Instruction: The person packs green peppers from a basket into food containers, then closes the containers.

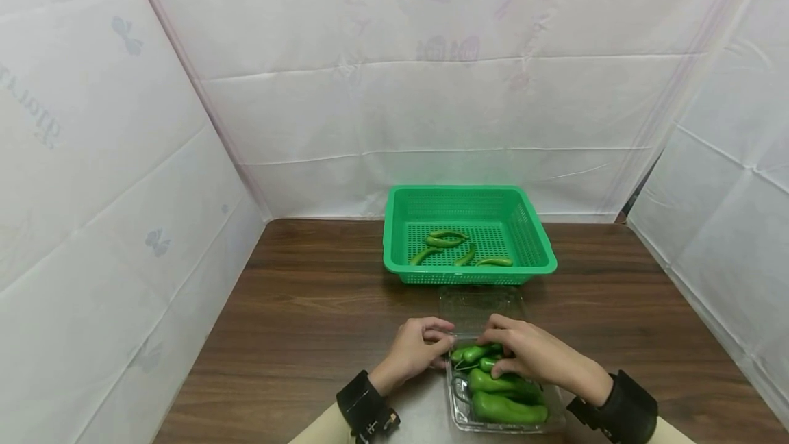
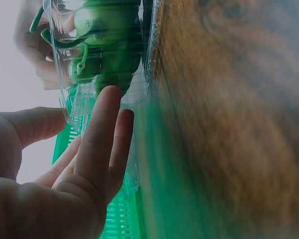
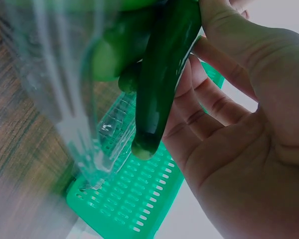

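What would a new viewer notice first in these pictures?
The bright green basket at the far middle of the wooden table stands out first, with a few green peppers lying in it. Nearer, both hands meet at a clear plastic box of peppers: the right hand pinches a green pepper, and the left hand touches the box's side.
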Action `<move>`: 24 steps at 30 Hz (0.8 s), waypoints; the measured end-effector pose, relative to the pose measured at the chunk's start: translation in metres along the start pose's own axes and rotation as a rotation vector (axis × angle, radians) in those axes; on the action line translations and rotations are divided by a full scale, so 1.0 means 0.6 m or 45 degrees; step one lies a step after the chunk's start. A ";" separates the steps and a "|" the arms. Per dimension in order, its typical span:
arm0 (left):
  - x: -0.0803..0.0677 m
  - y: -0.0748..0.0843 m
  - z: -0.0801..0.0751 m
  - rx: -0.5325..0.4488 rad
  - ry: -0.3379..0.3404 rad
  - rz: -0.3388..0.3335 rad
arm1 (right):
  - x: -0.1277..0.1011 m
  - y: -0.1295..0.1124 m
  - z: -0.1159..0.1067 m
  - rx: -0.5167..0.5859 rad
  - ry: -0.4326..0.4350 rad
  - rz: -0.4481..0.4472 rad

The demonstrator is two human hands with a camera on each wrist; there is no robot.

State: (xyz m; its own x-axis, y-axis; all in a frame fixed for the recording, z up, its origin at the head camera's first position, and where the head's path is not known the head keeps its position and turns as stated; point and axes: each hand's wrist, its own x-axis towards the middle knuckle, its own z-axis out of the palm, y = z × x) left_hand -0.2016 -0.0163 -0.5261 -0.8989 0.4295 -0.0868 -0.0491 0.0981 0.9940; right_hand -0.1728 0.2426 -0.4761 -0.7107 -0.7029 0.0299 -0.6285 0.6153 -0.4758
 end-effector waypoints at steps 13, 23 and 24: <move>0.014 0.011 -0.015 0.565 0.105 0.302 | -0.004 0.001 -0.001 -0.039 0.000 -0.029; 0.023 0.047 -0.041 0.665 0.329 0.453 | -0.007 0.003 -0.004 -0.039 0.023 -0.058; 0.024 0.051 -0.044 0.666 0.353 0.475 | -0.007 0.003 -0.004 -0.043 0.032 -0.064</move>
State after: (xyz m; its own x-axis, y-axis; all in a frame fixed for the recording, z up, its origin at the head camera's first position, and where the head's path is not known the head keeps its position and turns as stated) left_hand -0.2277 -0.0310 -0.4953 -0.8964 0.2803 0.3433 0.4377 0.4382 0.7851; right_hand -0.1718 0.2473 -0.4748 -0.6856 -0.7242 0.0749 -0.6734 0.5916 -0.4433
